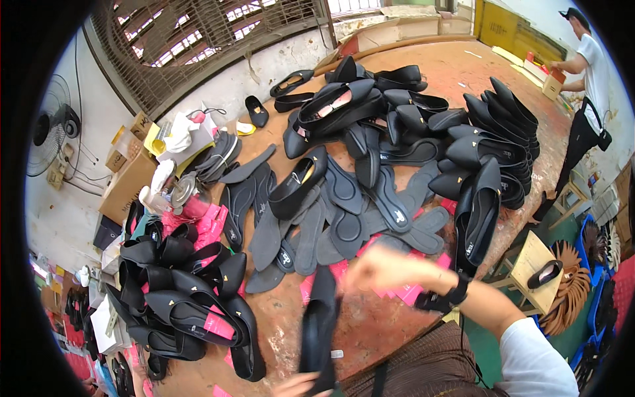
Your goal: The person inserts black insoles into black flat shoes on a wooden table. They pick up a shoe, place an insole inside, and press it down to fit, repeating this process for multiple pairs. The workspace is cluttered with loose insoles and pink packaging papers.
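A black slip-on shoe (319,331) stands out at the table's near edge, its far end slightly blurred. My left hand (301,385) grips the near end of this shoe, with only some fingers showing at the bottom of the picture. Close to the shoe's far end is my right hand (387,270), its fingers curled but smeared by motion; whether they hold anything is unclear. Beyond both hands lies a spread of dark grey insoles (344,228). A single black pointed shoe (299,184) rests on top of them.
Black shoes with pink tags pile up on the left (192,311). More black shoes (493,139) are stacked along the right and back of the worn table (423,63). A glass jar (188,195) stands among pink slips. Another person (589,73) handles a box at the far right.
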### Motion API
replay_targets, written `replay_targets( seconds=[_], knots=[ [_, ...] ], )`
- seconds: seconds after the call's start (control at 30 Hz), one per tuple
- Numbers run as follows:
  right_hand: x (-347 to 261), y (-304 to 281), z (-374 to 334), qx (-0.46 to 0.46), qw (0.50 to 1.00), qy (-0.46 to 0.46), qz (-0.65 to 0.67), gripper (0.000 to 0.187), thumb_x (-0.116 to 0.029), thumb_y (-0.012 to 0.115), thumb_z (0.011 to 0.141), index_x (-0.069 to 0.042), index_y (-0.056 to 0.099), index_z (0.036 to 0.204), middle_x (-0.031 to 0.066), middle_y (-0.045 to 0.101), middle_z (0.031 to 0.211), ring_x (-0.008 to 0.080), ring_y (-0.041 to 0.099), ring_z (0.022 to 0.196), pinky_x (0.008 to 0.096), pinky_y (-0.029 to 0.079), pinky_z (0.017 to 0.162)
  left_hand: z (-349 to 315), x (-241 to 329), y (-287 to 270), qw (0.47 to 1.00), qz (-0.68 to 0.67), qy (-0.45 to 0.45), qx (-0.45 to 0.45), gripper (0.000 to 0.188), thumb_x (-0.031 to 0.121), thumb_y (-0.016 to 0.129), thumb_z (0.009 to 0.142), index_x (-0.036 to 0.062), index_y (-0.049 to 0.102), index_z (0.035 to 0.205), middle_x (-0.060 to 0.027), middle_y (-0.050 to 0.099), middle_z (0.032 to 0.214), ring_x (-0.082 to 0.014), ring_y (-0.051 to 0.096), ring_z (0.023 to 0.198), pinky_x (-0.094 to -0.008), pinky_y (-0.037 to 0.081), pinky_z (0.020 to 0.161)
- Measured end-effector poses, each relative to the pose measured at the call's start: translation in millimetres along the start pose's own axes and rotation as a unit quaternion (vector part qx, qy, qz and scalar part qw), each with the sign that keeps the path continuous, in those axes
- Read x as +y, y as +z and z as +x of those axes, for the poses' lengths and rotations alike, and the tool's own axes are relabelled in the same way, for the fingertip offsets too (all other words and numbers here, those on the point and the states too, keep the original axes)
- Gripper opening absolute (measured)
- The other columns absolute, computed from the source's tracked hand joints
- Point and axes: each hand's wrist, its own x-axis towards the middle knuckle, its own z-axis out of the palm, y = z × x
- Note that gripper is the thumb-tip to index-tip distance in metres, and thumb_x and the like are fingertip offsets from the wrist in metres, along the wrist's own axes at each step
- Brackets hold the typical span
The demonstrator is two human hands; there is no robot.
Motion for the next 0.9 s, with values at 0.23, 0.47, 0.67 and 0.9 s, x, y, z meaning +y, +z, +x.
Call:
replay_targets(
  seconds=[0.23, 0.47, 0.67, 0.9],
  knots=[
    [100, -114, 12, 0.319, 0.76, 0.274, -0.495, 0.071, -0.038, 0.079, 0.074, 0.006, 0.054, 0.123, 0.0247, 0.058, 0.117, 0.04, 0.06, 0.111, 0.043, 0.056, 0.081, 17, -12, -232, 0.911, 0.269, -0.032, 0.312, 0.044, 0.0, 0.071, 0.076, -0.0012, 0.058, 0.117, -0.0181, 0.061, 0.118, -0.0276, 0.059, 0.105, -0.0364, 0.047, 0.093],
    [92, -116, 33, 0.314, 0.782, 0.387, -0.373, 0.075, -0.039, 0.084, 0.069, 0.008, 0.055, 0.12, 0.0247, 0.056, 0.123, 0.037, 0.059, 0.114, 0.0416, 0.052, 0.093, 101, -177, -431, 0.753, 0.512, -0.286, 0.299, 0.056, 0.004, 0.071, 0.077, 0.0011, 0.053, 0.13, -0.0223, 0.057, 0.127, -0.0408, 0.056, 0.116, -0.0431, 0.043, 0.1],
    [88, -110, 51, 0.324, 0.783, 0.363, -0.387, 0.07, -0.032, 0.084, 0.064, 0.009, 0.055, 0.113, 0.0287, 0.057, 0.114, 0.0428, 0.06, 0.108, 0.0463, 0.053, 0.089, 266, -23, -188, 0.814, 0.48, 0.123, 0.301, 0.053, 0.014, 0.075, 0.078, 0.003, 0.057, 0.127, -0.0185, 0.06, 0.127, -0.0365, 0.056, 0.117, -0.0425, 0.045, 0.099],
    [75, -117, 34, 0.359, 0.788, 0.402, -0.297, 0.077, -0.029, 0.085, 0.063, 0.009, 0.045, 0.116, 0.029, 0.063, 0.108, 0.0424, 0.064, 0.104, 0.0444, 0.054, 0.088, 443, 56, 134, 0.97, 0.122, 0.209, 0.007, 0.1, 0.042, 0.082, 0.071, 0.0181, 0.028, 0.153, -0.0361, 0.015, 0.154, -0.054, 0.032, 0.136, -0.0503, 0.037, 0.11]
  ],
)
